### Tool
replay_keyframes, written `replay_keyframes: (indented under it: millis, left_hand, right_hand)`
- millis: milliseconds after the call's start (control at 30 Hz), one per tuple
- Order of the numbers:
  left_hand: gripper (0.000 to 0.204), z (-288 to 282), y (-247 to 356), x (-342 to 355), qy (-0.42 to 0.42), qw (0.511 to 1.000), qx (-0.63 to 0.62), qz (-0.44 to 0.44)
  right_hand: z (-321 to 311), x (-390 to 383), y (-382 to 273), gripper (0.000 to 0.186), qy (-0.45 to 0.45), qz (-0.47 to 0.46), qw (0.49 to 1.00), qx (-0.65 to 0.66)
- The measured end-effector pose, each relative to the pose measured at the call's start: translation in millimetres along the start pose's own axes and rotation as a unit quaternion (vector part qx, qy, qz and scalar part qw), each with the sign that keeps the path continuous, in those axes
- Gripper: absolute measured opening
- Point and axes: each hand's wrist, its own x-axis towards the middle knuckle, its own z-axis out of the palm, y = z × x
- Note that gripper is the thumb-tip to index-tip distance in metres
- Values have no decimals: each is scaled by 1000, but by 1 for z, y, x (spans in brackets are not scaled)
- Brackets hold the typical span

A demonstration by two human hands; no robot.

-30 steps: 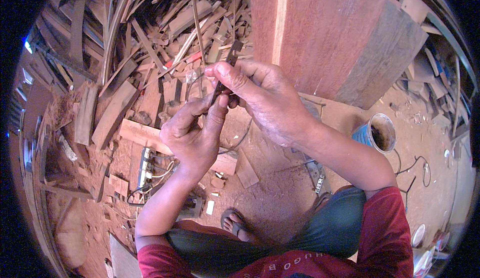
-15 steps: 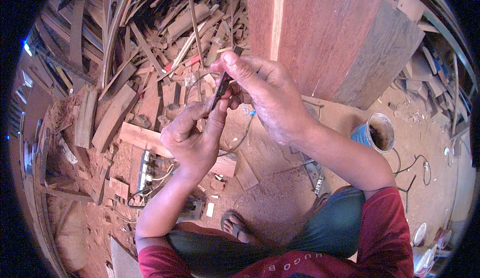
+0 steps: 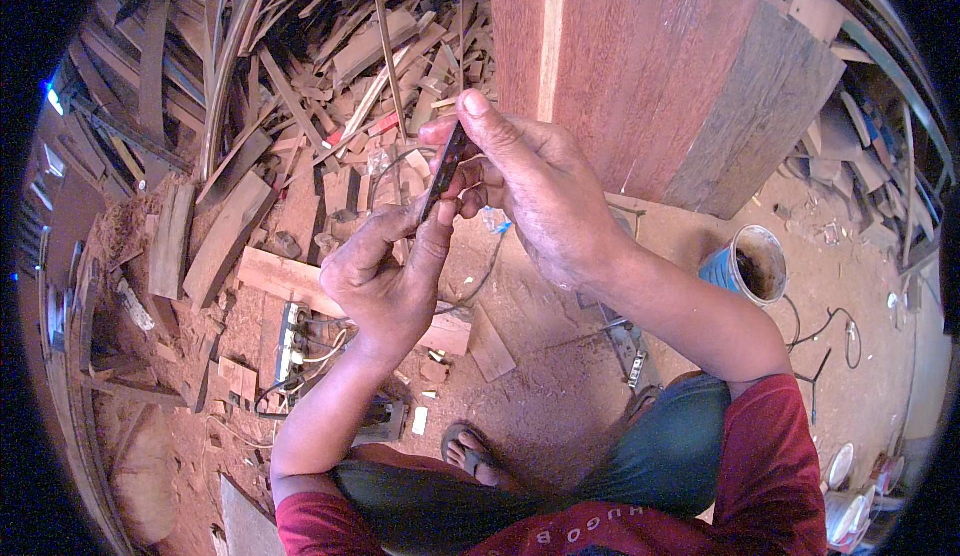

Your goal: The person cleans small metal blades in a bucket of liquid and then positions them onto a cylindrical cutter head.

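A narrow, flat, dark strip-shaped piece (image 3: 446, 171) is held up at a slant between my two hands, in front of my chest. My left hand (image 3: 382, 271) pinches its lower end between thumb and fingers. At the upper end, my right hand (image 3: 560, 196) grips it with the thumb on top and the fingertips curled around behind. The piece's exact kind cannot be made out, and the fingers cover part of it.
Scrap wood offcuts (image 3: 385, 41) lie heaped at far left. Large reddish boards (image 3: 630, 56) stand at the back. A bucket (image 3: 765, 266) sits to the right. On the left floor are a power strip (image 3: 291, 341) and cables. My sandalled foot (image 3: 470, 449) is below.
My right thumb has shifted slightly up and to the right along the dark piece, and more of its upper face shows. My left hand stays nearly still.
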Motion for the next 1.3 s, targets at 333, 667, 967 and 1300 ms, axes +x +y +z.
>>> replay_keyframes:
  millis: [333, 667, 967, 1300]
  left_hand:
    - [12, -7, -6, -2, -3, 1000, 13, 23]
    - [11, 1, 0, -1, 8, 999, -40, -18]
    - [11, -1, 1, 0, -3, 997, -32, -68]
    - [12, -1, 16, 14, -43, 965, -162, -200]
  right_hand:
    - [14, -1, 35, 28, -14, -122, 991, -60]
    - [10, 0, 31, 42, -25, -105, 992, -68]
    - [7, 1, 25, 46, -9, -48, 998, -42]
    - [-13, 11, 13, 36, 67, -92, 993, 11]
